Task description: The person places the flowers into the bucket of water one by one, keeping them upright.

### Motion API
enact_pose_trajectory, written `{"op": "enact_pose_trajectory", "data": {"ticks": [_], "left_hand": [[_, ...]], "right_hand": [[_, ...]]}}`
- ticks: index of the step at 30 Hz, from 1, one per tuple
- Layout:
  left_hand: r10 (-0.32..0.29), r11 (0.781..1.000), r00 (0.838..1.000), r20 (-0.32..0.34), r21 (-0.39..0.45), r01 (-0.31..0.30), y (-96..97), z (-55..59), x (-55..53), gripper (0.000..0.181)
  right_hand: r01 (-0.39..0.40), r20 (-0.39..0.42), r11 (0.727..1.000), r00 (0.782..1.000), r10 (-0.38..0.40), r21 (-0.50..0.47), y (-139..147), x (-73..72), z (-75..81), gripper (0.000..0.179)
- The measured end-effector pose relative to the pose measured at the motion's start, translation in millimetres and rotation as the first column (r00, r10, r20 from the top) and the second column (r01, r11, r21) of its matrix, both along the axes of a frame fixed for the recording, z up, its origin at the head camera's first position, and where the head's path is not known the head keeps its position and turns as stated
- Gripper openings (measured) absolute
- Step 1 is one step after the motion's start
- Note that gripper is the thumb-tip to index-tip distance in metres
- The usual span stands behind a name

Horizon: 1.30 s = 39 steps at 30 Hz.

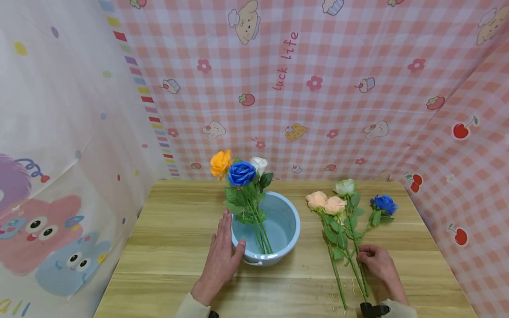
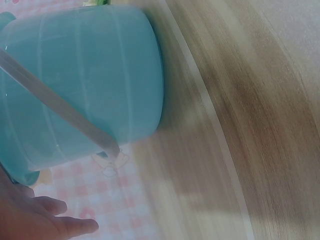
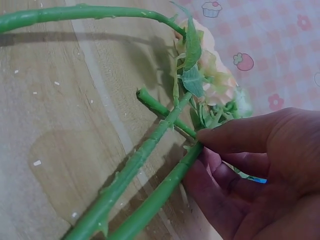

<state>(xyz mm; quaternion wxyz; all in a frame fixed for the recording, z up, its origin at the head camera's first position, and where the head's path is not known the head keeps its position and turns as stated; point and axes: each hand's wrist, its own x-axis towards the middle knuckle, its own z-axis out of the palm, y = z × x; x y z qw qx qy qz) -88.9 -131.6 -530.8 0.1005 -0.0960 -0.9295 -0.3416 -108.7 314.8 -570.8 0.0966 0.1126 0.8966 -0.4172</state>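
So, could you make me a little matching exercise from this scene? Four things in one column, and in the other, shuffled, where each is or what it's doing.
Column one:
1. left hand
2. orange rose
3. right hand
4. peach roses

Column two:
A. pinching a green stem
B. lying side by side on the wooden tabletop
C. fingers straight, beside the light blue bucket
D. stem inside the bucket, bloom above its rim

Right pairs: 1-C, 2-D, 3-A, 4-B.
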Motion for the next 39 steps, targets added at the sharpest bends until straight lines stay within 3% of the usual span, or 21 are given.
{"op": "enact_pose_trajectory", "data": {"ticks": [14, 33, 39], "left_hand": [[-0.001, 1.000, 1.000, -0.003, 0.000, 0.001, -0.3, -0.5, -0.1, 0.080], [0.004, 1.000, 1.000, 0.000, 0.005, -0.004, -0.2, -0.7, -0.1, 0.081], [0.004, 1.000, 1.000, -0.002, 0.007, -0.004, 0.2, -0.7, -0.2, 0.081]], "right_hand": [[0.120, 0.049, 0.979, 0.992, -0.113, -0.164, -3.5, 8.1, 4.4, 0.043], [0.193, -0.094, 0.959, 0.972, -0.216, -0.205, -16.1, 16.6, 23.0, 0.039], [0.209, -0.180, 0.961, 0.954, -0.241, -0.179, -22.0, 19.0, 31.4, 0.035]]}}
